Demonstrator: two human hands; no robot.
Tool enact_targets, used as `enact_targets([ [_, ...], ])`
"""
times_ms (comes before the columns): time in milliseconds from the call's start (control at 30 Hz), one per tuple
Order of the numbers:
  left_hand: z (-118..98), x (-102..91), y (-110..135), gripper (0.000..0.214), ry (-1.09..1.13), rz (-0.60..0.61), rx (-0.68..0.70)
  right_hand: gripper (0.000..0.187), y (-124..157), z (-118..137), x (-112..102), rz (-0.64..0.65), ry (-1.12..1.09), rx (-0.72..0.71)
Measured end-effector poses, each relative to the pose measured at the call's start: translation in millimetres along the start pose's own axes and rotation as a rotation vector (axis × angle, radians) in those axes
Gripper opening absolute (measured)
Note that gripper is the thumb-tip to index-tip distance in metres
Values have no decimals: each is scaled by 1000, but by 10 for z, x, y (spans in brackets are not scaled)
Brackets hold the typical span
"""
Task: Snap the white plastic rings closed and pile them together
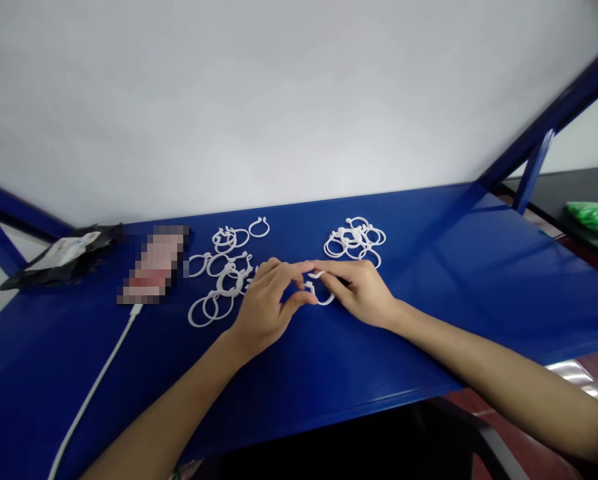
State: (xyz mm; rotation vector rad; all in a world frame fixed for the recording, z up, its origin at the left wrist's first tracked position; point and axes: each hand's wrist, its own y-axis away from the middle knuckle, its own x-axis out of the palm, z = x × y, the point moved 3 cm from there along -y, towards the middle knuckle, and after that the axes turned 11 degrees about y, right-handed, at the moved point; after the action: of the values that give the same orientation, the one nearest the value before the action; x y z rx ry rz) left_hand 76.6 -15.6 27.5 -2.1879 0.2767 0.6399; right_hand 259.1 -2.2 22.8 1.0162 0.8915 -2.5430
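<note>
Over the middle of the table I hold a white plastic curtain ring (325,301) between both hands. It has a gap with knobbed ends that stand apart. My right hand (366,290) pinches its right side with thumb and forefinger. The thumb and fingertips of my left hand (269,300) close on the ring's left side, by the gap. Several similar white rings (229,281) lie scattered left of my left hand, which partly hides some of them. Behind my right hand is a smaller heap of white rings (353,240), overlapping one another.
A blurred-out phone (153,263) lies on the blue table (299,387) at left, with a white cable (96,387) running toward the front edge. Beyond it is a black plastic package (63,253). Blue frame posts flank the table. A green bag (596,219) sits at far right.
</note>
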Motion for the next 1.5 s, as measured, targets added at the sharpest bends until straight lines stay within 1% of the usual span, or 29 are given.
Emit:
enact_targets([
  [67,-20,8,-17,19,15,8,7,31,6,6,21,47,-8,-27],
  [100,-23,3,-25,15,20,2,5,32,8,9,27,69,-8,-29],
  [167,-13,-23,-40,16,21,-26,-19,33,10,12,27,91,-5,3],
  [233,-1,-53,-49,16,15,-58,-38,31,10,15,10,81,-17,56],
  [333,1,-75,-53,18,18,-81,-27,20,7,33,-21,60,-61,85],
  [400,1,-71,-48,22,31,-76,-23,16,4,51,-39,67,-83,70],
  [567,9,-64,-24,29,60,-45,-36,15,11,108,-92,118,-63,-31],
  [700,11,-77,-17,32,52,-15,-31,18,26,144,-93,190,-49,-113],
  [767,31,-80,-18,31,33,0,-41,19,25,142,-70,209,-41,-125],
  [833,80,-82,-22,27,-12,16,-83,19,10,111,-42,207,-11,-110],
  [900,154,-89,-32,20,-104,27,-137,19,-27,44,-40,167,68,-88],
  [933,199,-96,-42,18,-166,27,-158,19,-55,-8,-60,123,123,-71],
  [967,250,-104,-57,16,-236,29,-173,18,-88,-72,-96,58,181,-50],
  [1033,376,-126,-107,15,-383,31,-198,17,-158,-236,-208,-115,288,5],
  [1100,539,-141,-179,20,-517,56,-217,17,-219,-425,-328,-275,373,62],
  [1133,628,-145,-221,23,-571,62,-215,17,-246,-518,-371,-321,409,83],
  [1233,897,-139,-342,30,-701,70,-219,18,-308,-746,-412,-345,454,142],
  [1300,1027,-114,-393,29,-731,99,-235,19,-329,-824,-382,-314,475,169],
  [1333,1059,-103,-407,27,-740,102,-237,19,-333,-844,-361,-294,487,182],
  [1400,1052,-79,-413,25,-741,121,-235,19,-331,-856,-326,-258,511,204],
  [1500,893,-52,-377,22,-715,150,-222,21,-315,-836,-318,-237,538,218],
])
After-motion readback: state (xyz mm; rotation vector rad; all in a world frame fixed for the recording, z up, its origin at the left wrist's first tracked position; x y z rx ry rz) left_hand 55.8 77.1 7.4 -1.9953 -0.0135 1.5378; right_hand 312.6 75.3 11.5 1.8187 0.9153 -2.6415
